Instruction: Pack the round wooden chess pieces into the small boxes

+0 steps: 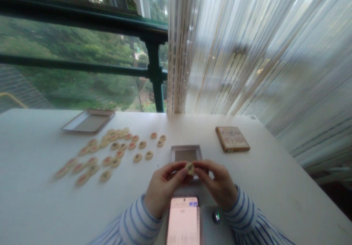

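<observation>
Between the fingertips of both hands is a round xiangqi piece (pixel 189 168) with a black character facing me. My left hand (pixel 167 184) pinches its left side, and my right hand (pixel 217 182) pinches its right side. Just behind the fingers sits a small open box tray (pixel 187 147), its near part hidden by my hands. To the left, several more xiangqi pieces (pixel 120 153) lie loose on the white table, some with red characters and some with black. A few look blank or turned face down.
A larger open box lid or tray (pixel 90 122) lies at the back left. On the right is a closed decorated box (pixel 233 139). A lit phone (pixel 183 219) and a grey device (pixel 213 225) lie nearest me. Behind the table (pixel 132 208) are a green railing (pixel 156 69) and string curtain (pixel 220 47).
</observation>
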The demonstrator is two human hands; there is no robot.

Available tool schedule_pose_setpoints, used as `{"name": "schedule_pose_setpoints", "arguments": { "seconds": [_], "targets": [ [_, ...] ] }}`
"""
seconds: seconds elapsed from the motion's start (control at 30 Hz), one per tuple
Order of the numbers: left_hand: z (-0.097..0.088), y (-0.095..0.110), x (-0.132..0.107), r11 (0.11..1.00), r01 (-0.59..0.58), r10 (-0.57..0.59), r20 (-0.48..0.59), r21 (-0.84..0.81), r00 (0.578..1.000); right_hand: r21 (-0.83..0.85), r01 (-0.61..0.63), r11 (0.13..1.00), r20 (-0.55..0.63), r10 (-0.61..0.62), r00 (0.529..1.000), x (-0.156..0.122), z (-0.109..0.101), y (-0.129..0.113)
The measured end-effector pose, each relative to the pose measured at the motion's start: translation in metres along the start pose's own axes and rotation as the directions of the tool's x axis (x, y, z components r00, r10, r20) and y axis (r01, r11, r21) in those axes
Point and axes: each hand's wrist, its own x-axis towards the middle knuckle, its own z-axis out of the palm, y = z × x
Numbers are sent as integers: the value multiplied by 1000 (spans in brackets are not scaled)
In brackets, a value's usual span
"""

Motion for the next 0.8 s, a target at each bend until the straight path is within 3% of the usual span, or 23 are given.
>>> {"name": "schedule_pose_setpoints", "arguments": {
  "seconds": [0.8],
  "targets": [
    [0, -4, 3, 997, 19, -19, 5, -69, 1000, -34, 77, 996, 7, -77, 997, -1, 0, 1]
  ]
}}
